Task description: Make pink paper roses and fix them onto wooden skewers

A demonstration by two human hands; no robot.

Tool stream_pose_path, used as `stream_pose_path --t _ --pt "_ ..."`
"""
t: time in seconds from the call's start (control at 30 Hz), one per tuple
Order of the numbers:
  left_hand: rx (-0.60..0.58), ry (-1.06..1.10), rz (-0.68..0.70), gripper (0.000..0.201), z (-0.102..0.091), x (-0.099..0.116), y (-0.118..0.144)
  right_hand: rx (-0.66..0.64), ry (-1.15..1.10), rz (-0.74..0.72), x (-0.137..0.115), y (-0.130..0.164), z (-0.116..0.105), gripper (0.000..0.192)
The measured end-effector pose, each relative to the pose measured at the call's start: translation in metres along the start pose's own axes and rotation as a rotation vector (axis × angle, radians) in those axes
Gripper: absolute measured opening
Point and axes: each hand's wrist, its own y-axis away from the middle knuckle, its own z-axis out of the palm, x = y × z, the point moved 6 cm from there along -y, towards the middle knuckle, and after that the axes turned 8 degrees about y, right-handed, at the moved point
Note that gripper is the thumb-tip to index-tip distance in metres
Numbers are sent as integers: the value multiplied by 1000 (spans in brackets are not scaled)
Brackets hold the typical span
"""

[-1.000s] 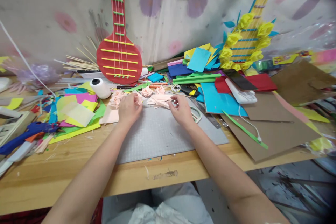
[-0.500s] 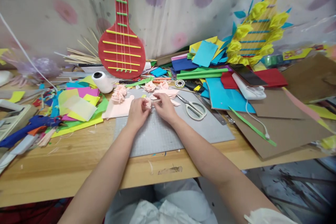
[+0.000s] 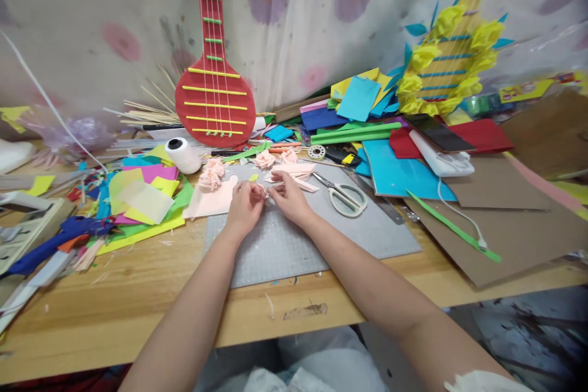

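Over the grey cutting mat [image 3: 271, 254], my left hand [image 3: 246, 207] is closed in a pinch on a small piece of pale pink paper [image 3: 267, 195], mostly covered by the fingers. My right hand [image 3: 290, 201] meets it from the other side, thumb and fingertips pinching at the same piece. Just behind the right hand lie pink paper strips [image 3: 296, 169]. A pink paper sheet [image 3: 209, 199] is left of my left hand, with crumpled pink paper flowers [image 3: 212, 174] at its top edge. To the right of my right hand rest scissors [image 3: 348, 199] with pale handles.
A red paper lute [image 3: 215, 101] stands behind, a yellow flowered one [image 3: 452, 67] at the back right. On the left are a thread spool [image 3: 184, 155], coloured paper and a blue glue gun [image 3: 59, 242]. Cardboard [image 3: 487, 239] and a phone [image 3: 438, 132] lie on the right.
The fingertips have drawn closer together, and the pink piece between them shows less than before. The view has shifted slightly; other things stay in place.
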Motion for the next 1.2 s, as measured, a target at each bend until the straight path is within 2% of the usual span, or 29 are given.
stream_pose_path --t 0.23,0.33,0.53,0.7,0.8,0.9,0.97,1.1,1.2 --pt "171 -48 152 12 -5 12 0 -68 -474 328 6 1 4 41" --pt "204 -72 163 14 -4 16 -2 -122 -570 403 3 1 7 46" --pt "74 -151 233 9 5 23 -4 -84 -577 347 7 -6 -1 52" --pt "-1 -205 292 23 10 23 -4 -16 -522 311 8 -8 -7 50" --pt "-69 -190 268 27 15 21 -4 -73 -527 348 5 -4 -2 51" --pt "-109 -186 267 24 17 21 -4 -158 -550 358 3 -1 4 52" --pt "-102 -219 290 21 17 23 -3 -134 -537 327 5 -4 4 53" --pt "-22 -303 354 25 12 27 -1 34 -457 263 12 -11 -6 54" --pt "45 -350 363 31 6 29 0 110 -368 169 11 -14 -11 55"
